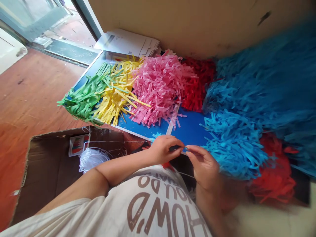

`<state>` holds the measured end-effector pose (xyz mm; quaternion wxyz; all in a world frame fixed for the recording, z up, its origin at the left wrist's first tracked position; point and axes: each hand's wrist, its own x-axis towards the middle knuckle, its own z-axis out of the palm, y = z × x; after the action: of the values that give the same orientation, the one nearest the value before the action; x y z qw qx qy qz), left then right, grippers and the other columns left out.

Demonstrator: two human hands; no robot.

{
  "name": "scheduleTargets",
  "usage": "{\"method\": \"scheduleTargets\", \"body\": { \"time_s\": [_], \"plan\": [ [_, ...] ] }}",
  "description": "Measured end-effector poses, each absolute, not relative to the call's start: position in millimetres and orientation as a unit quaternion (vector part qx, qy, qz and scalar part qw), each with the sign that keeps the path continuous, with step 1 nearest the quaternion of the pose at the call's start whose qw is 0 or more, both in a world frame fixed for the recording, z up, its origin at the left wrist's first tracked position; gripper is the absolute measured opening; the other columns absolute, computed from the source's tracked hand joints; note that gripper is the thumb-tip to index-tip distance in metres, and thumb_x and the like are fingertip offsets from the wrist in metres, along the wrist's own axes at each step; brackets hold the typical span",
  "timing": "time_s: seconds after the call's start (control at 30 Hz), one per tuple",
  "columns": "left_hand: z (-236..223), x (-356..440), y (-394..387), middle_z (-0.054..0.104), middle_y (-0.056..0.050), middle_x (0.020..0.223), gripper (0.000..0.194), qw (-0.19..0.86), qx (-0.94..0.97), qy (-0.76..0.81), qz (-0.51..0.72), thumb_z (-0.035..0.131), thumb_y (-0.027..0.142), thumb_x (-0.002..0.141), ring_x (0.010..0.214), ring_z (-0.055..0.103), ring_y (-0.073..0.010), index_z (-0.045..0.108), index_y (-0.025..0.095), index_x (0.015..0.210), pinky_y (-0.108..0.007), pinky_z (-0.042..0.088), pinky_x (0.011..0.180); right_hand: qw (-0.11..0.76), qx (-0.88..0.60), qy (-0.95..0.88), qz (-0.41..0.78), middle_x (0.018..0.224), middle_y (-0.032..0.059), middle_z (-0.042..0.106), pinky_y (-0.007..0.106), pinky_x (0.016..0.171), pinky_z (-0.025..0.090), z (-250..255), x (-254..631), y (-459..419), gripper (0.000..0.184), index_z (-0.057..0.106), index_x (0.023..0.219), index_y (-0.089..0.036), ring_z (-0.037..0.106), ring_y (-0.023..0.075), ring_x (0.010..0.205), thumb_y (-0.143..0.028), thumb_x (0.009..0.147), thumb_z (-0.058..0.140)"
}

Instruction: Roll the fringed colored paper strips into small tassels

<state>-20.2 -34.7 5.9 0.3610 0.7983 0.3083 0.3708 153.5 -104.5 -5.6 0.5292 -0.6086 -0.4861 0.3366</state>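
Observation:
My left hand and my right hand meet in front of my chest, above the table's near edge. Thumb and forefinger are pinched on each, their tips almost touching. Something small and thin seems to be between them, too little of it showing to name. Just beyond lies the blue tabletop. Bright blue paper fringe is heaped beside my right hand, with a pink fringe bundle farther off. A thin white string runs above my left forearm toward my body.
Green fringe, yellow fringe and red fringe lie along the table. White sheets are stacked by the wall. A cardboard box at my left holds a white string bundle. More red fringe sits at right.

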Motion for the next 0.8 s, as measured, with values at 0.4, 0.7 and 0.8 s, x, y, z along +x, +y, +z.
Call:
{"method": "scheduleTargets", "body": {
  "time_s": [0.4, 0.7, 0.8],
  "plan": [
    [6.1, -17.2, -39.6, 0.073, -0.007, 0.081, 0.020, 0.340, 0.831, 0.272, 0.347, 0.054, 0.029, 0.097, 0.071, 0.065, -0.0131, 0.068, 0.015, 0.094, -0.022, 0.050, 0.066, 0.520, -0.608, -0.500, 0.331, 0.090, 0.0029, 0.074, 0.032, 0.078, 0.059, -4.8, 157.1, -110.5, 0.007, 0.073, 0.091, -0.024, 0.069, 0.0175, 0.083, -0.026, 0.085, 0.071],
    [2.2, -19.6, -31.1, 0.073, -0.008, 0.082, 0.019, 0.423, 0.806, 0.235, 0.340, 0.060, 0.029, 0.095, 0.074, 0.068, -0.0135, 0.072, 0.015, 0.092, -0.021, 0.052, 0.069, 0.550, -0.601, -0.464, 0.349, 0.079, 0.0007, 0.074, 0.031, 0.073, 0.061, -12.3, 159.0, -114.0, 0.012, 0.072, 0.089, -0.025, 0.071, 0.0165, 0.074, -0.028, 0.079, 0.077],
    [2.6, -16.4, -30.8, 0.074, -0.010, 0.087, 0.020, 0.439, 0.804, 0.224, 0.333, 0.060, 0.032, 0.095, 0.079, 0.069, -0.0149, 0.073, 0.016, 0.097, -0.023, 0.054, 0.073, 0.545, -0.613, -0.470, 0.326, 0.075, 0.0004, 0.073, 0.032, 0.070, 0.061, -5.3, 161.0, -117.3, 0.012, 0.072, 0.087, -0.025, 0.070, 0.0169, 0.070, -0.030, 0.078, 0.076]
  ]
}}
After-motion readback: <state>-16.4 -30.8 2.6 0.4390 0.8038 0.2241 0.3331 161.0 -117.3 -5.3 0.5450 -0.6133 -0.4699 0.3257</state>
